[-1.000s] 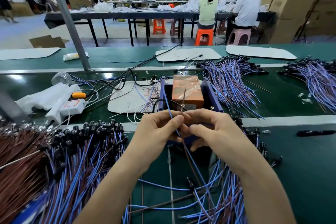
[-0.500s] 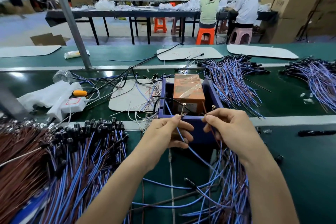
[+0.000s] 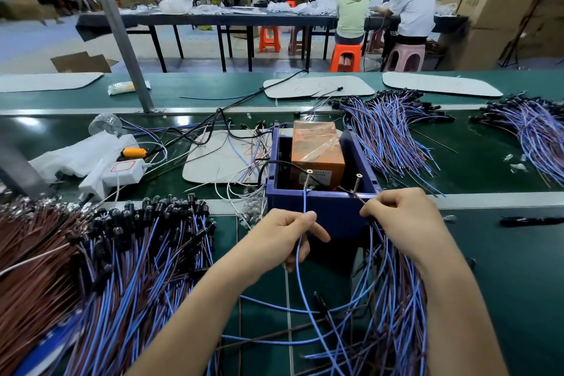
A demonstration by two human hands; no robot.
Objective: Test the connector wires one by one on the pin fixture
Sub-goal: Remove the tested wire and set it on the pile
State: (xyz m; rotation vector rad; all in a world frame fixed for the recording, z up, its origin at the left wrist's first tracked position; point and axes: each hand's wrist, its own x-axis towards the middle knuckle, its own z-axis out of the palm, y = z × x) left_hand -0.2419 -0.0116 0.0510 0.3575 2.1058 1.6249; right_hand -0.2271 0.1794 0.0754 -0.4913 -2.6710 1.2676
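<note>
blue wire [image 3: 305,201] pinched in left grip [image 3: 283,241], brown wire [image 3: 354,196] right grip [image 3: 403,223], block [image 3: 317,146] in box [image 3: 334,214]

Ahead of you: long dark table [image 3: 213,20] across grey floor [image 3: 39,46], orange stools [image 3: 269,38] and pink stool [image 3: 404,55] beside it — two seated workers [image 3: 352,9] face away. Cardboard boxes [image 3: 500,0] stack high behind; grey pole [image 3: 118,30] slants up at your left.
</note>
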